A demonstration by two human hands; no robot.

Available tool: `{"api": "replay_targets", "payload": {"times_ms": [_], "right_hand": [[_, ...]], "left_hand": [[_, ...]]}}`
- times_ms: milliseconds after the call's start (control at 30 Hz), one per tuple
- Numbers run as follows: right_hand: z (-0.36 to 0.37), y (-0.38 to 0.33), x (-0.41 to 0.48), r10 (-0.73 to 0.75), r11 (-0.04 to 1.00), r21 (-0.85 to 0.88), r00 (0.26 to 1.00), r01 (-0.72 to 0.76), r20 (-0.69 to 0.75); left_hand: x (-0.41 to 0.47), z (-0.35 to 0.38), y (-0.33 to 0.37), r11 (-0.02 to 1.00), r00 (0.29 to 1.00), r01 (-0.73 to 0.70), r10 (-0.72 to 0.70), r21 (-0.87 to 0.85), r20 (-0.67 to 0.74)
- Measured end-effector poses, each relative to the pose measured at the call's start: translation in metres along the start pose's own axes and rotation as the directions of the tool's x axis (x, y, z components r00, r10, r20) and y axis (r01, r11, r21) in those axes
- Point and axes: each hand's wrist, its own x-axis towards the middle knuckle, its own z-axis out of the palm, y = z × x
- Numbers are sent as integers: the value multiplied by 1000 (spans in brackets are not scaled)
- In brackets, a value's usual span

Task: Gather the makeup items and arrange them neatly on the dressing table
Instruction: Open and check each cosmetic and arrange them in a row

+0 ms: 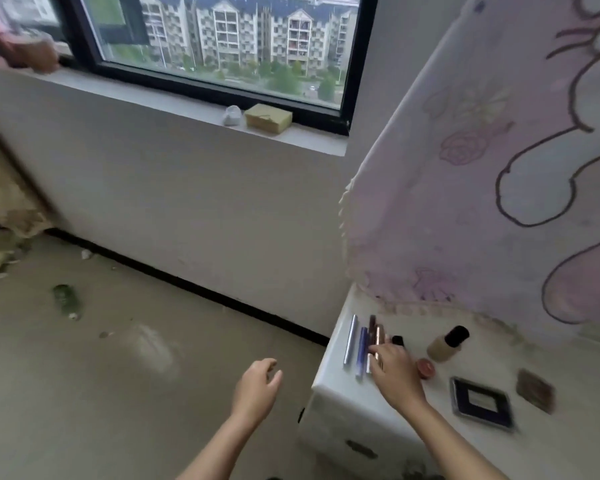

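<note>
Slim tubes (pixel 362 351) lie side by side on the white dressing table (pixel 329 379), foundation bottle (pixel 444 346) and dark compact (pixel 481 400) nearby.

R hand (pixel 397 374) rests w/ fingers on row of slim tubes (pixel 361 351) at L edge of dressing table (pixel 568 368). L hand (pixel 257 386) hangs loosely curled, empty, off the table over the floor (pixel 118 393). Beside the row: foundation bottle (pixel 445 344) lying tilted, pink jar (pixel 425 368) just beside R hand, dark compact (pixel 481 401) & brown item (pixel 535 390) farther R, blurred.

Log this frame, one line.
left hand open, off table | right hand touching tubes | bottle, compact on dressing table
</note>
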Motion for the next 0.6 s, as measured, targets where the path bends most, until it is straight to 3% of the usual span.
{"api": "replay_targets", "payload": {"times_ms": [267, 433, 600], "right_hand": [[10, 22, 2, 130, 991, 23, 989, -132, 76], [2, 34, 28, 135, 989, 54, 988, -139, 79], [-3, 35, 78, 51, 996, 65, 991, -60, 123]], "left_hand": [[37, 44, 31, 994, 982, -73, 58, 76, 181], [50, 66, 58, 985, 975, -127, 102, 117, 197], [60, 86, 76, 986, 989, -71, 49, 152, 142]]}}
